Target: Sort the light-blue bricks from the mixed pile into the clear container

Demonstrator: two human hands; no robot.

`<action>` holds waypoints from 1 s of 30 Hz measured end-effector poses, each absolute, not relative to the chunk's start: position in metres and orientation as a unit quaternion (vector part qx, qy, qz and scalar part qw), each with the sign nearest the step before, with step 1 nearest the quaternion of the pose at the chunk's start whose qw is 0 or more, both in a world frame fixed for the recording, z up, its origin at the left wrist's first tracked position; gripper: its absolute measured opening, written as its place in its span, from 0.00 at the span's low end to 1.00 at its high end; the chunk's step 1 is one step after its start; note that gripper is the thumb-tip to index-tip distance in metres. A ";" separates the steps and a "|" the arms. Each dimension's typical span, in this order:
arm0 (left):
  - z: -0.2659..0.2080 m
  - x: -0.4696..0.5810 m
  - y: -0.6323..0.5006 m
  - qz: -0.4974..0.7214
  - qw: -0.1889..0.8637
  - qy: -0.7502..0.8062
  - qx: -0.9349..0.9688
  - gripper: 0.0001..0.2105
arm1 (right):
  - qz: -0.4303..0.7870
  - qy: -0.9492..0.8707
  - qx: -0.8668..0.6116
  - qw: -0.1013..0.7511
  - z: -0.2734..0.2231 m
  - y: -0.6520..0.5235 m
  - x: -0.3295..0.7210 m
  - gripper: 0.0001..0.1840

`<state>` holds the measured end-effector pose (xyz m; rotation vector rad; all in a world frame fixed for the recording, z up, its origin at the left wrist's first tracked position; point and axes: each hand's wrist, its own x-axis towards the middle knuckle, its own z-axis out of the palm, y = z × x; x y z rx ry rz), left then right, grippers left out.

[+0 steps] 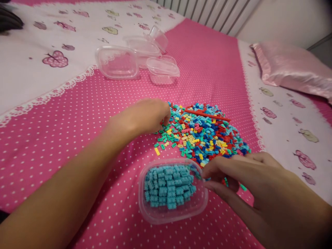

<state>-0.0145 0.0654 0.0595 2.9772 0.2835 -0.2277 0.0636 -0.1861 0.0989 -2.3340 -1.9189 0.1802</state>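
Observation:
At the left edge of a heap of small toy building bricks (192,131), my left hand (149,114) points its curled fingers down among the pieces. Its fingertips are mostly hidden, so what they pinch does not show. A clear plastic container (201,207) stands nearer to me, with many light blue bricks (168,186) packed together inside it. My right hand (238,180) is at the container's right rim, thumb and index finger drawn close together. Whether a small brick or only the rim is between those fingertips cannot be made out.
Red sticks (207,114) lie across the top of the heap. Farther back on the pink dotted bedspread (64,117) are several clear plastic containers (118,64). A pink satin pillow (293,67) lies at the right, and a white slatted rail (207,14) runs behind.

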 end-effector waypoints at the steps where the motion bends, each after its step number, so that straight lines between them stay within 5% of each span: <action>1: 0.060 -0.014 0.062 -0.078 0.054 0.100 0.991 0.11 | 0.061 -0.645 -0.760 0.061 0.099 -0.186 0.066 0.11; 14: 0.060 -0.009 0.045 -0.072 -0.024 0.106 0.991 0.10 | 0.031 -0.619 -0.778 0.099 0.101 -0.186 0.073 0.10; 30: 0.058 -0.008 0.049 -0.070 0.005 0.109 0.992 0.08 | 0.051 -0.591 -0.794 0.134 0.099 -0.185 0.074 0.09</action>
